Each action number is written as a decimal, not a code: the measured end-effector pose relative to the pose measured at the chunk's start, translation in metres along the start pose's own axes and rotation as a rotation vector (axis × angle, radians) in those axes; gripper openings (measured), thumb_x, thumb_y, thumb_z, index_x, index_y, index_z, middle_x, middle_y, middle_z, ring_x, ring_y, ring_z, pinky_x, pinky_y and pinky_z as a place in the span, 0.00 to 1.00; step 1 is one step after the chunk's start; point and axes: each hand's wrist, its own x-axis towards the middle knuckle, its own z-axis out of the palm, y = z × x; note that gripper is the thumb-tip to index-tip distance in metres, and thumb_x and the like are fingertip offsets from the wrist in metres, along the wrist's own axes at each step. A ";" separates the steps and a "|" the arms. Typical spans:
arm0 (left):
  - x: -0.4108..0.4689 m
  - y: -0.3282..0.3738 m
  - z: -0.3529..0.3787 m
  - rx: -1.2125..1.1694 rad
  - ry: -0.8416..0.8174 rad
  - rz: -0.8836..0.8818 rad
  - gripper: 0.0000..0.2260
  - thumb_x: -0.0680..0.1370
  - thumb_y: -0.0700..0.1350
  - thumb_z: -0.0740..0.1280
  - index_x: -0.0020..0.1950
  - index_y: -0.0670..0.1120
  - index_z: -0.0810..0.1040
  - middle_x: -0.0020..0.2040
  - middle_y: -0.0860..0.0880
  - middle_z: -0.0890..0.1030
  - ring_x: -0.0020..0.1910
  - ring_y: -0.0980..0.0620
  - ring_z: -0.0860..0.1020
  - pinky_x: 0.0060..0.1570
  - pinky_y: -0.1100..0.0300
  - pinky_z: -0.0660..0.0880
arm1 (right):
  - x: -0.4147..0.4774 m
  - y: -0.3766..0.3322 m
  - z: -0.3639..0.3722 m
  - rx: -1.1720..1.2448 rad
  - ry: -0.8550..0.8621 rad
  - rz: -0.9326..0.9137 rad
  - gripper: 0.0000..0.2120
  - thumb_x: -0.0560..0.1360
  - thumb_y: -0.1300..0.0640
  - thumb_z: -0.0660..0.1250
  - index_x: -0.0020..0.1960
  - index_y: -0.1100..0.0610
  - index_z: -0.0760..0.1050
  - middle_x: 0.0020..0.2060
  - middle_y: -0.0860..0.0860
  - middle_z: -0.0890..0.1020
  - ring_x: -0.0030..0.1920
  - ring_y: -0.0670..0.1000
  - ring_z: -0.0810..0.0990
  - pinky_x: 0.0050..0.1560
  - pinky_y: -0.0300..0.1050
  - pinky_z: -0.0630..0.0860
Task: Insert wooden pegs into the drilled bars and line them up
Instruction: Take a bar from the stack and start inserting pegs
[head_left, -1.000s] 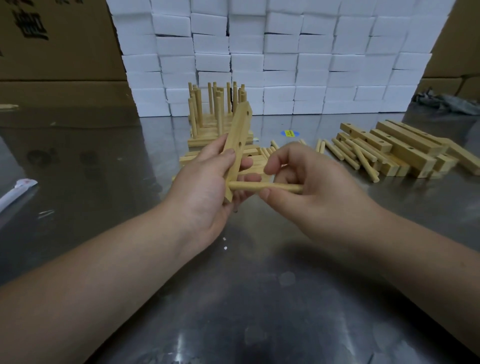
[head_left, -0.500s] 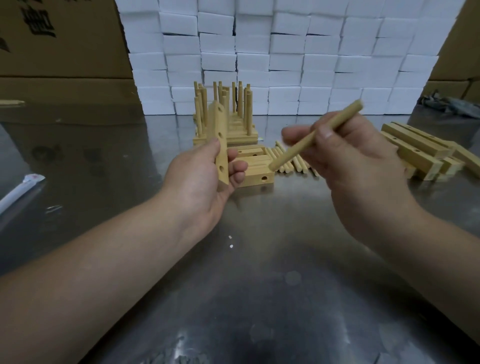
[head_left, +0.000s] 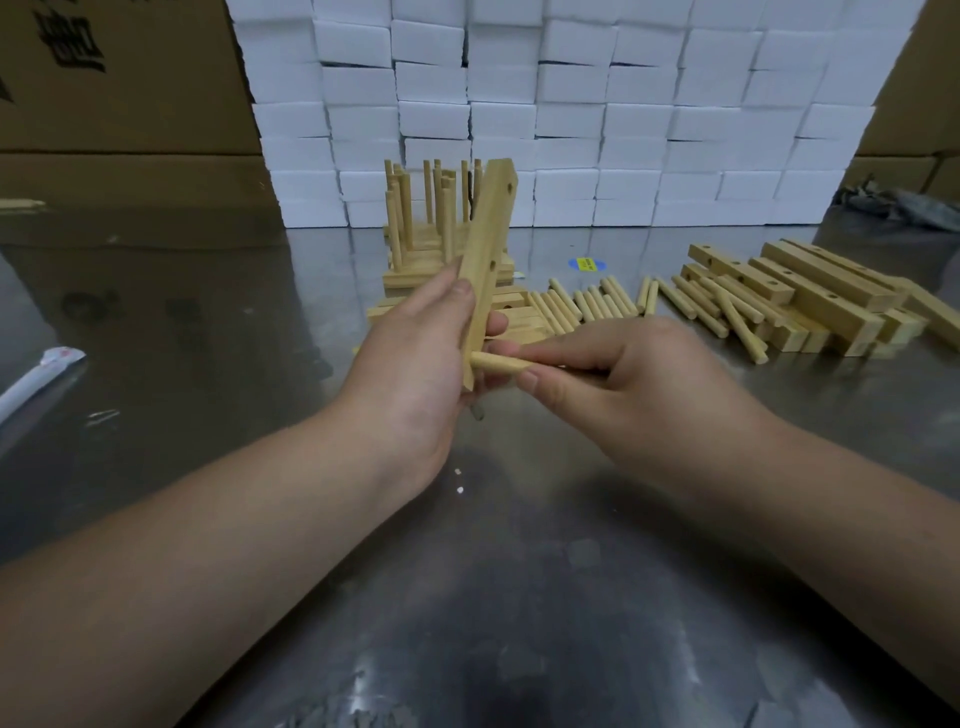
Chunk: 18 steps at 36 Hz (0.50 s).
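Note:
My left hand (head_left: 415, 364) grips a drilled wooden bar (head_left: 488, 249) near its lower end, holding it almost upright above the steel table. My right hand (head_left: 618, 374) pinches a wooden peg (head_left: 498, 362) that lies level, its tip touching the bar's lower end. Behind the bar stand finished bars with upright pegs (head_left: 421, 223). Loose pegs (head_left: 597, 304) lie in a row on the table past my hands. A pile of drilled bars (head_left: 810, 296) lies at the right.
A wall of white boxes (head_left: 571, 114) closes the back of the steel table (head_left: 519, 597). Cardboard cartons (head_left: 119, 78) stand at the back left. A white wrapped item (head_left: 36, 379) lies at the left edge. Dark rags (head_left: 904, 205) sit at the far right.
My right hand has come down from a raised position and brought the peg level against the bar's lower end. My left hand has tilted the bar slightly to the right.

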 end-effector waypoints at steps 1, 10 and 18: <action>-0.001 0.000 0.000 0.008 -0.007 0.003 0.13 0.82 0.43 0.56 0.59 0.53 0.77 0.30 0.51 0.78 0.26 0.57 0.76 0.25 0.66 0.72 | 0.000 -0.001 0.000 -0.013 0.008 0.002 0.08 0.71 0.50 0.67 0.49 0.40 0.80 0.41 0.26 0.77 0.46 0.33 0.77 0.44 0.30 0.72; -0.006 -0.002 0.002 0.080 -0.091 0.018 0.14 0.82 0.42 0.54 0.57 0.56 0.76 0.32 0.54 0.80 0.27 0.59 0.77 0.25 0.69 0.70 | -0.001 -0.007 -0.003 -0.174 0.016 -0.090 0.09 0.73 0.54 0.69 0.52 0.47 0.82 0.28 0.34 0.71 0.33 0.33 0.71 0.38 0.26 0.66; -0.009 -0.003 0.002 0.178 -0.147 0.103 0.17 0.82 0.41 0.53 0.67 0.55 0.70 0.38 0.52 0.76 0.27 0.64 0.76 0.27 0.72 0.70 | -0.001 -0.008 0.001 -0.054 -0.068 0.078 0.10 0.75 0.49 0.62 0.50 0.44 0.81 0.44 0.33 0.81 0.48 0.45 0.81 0.50 0.47 0.76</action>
